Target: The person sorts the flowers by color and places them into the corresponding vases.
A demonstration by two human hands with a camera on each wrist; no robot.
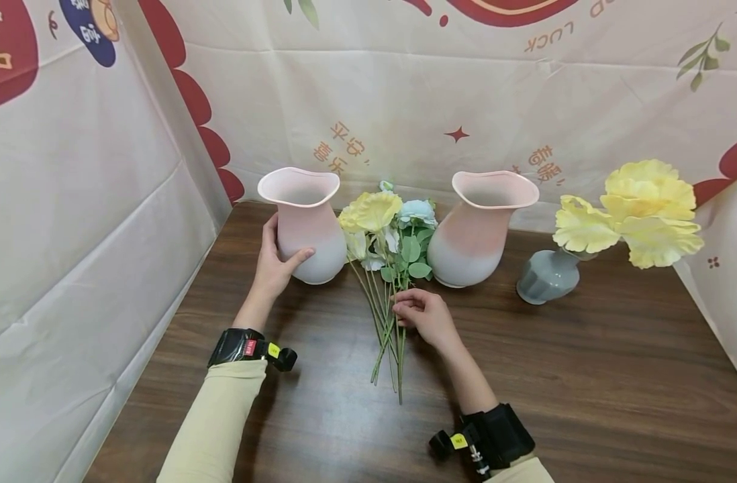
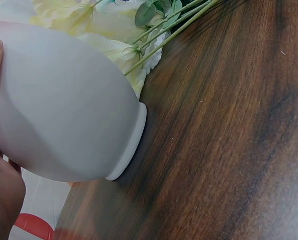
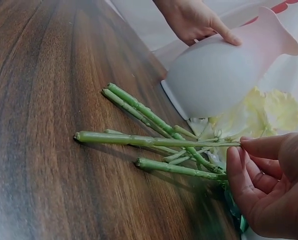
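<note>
My left hand (image 1: 274,265) grips a pink-and-white vase (image 1: 311,241) by its side, thumb across the front and the other fingers behind it. In the left wrist view the vase's pale lower body and foot ring fill much of the picture, with part of the hand at the left edge. Between two vases lies a bunch of artificial flowers with yellow blooms (image 1: 374,210), pale blue blooms (image 1: 418,212) and green leaves. My right hand (image 1: 427,315) pinches one green flower stem (image 3: 154,141) between thumb and fingertips, above several other stems (image 3: 181,170) pointing toward me.
A second pink-and-white vase (image 1: 474,235) stands right of the bunch. Farther right, a small grey-blue vase (image 1: 546,276) holds large yellow flowers (image 1: 652,204). The brown wood-grain table (image 1: 616,382) meets a printed white cloth (image 1: 399,94) behind and another at the left.
</note>
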